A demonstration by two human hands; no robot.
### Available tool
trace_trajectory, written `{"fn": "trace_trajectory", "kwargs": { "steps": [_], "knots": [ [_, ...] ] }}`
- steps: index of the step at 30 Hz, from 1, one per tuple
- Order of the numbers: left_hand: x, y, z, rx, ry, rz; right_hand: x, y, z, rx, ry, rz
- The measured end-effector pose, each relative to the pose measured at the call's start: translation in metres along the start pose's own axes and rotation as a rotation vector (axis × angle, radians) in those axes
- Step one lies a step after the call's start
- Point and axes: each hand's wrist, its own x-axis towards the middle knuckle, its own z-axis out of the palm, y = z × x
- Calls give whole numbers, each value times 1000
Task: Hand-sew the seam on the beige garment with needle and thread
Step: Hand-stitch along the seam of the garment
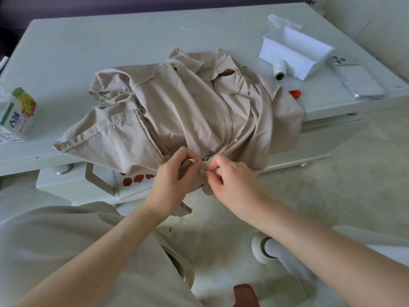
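My forearms enter from the lower frame. At centre, my left hand [174, 178] pinches a fold of the beige garment [188, 107] at the table's near edge. My right hand [230, 176], just beside it, pinches the needle [201, 169] — thread too fine to trace. The garment lies heaped across the white table [110, 41]. Upper right: thread spool [279, 70], white box [296, 52], phone [356, 80]. Left edge — a juice carton [20, 111].

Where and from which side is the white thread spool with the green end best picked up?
Probably pinch the white thread spool across its wound middle, coming from above: it appears to lie on its side, green end toward the camera, and the open white plastic box sits close on one side.
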Motion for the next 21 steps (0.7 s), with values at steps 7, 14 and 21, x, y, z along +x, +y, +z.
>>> {"fn": "trace_trajectory", "kwargs": {
  "steps": [7, 14, 21],
  "knots": [
    [-5, 4, 1, 18, -76, 133, 1, -13, -3, 299, -53, 243],
    [-3, 5, 2, 23, 8, 134, 5, -19, -3, 698, -14, 395],
    [-2, 3, 3, -4, 76, 89, 6, -22, -1, 849, -2, 401]
  ]
}}
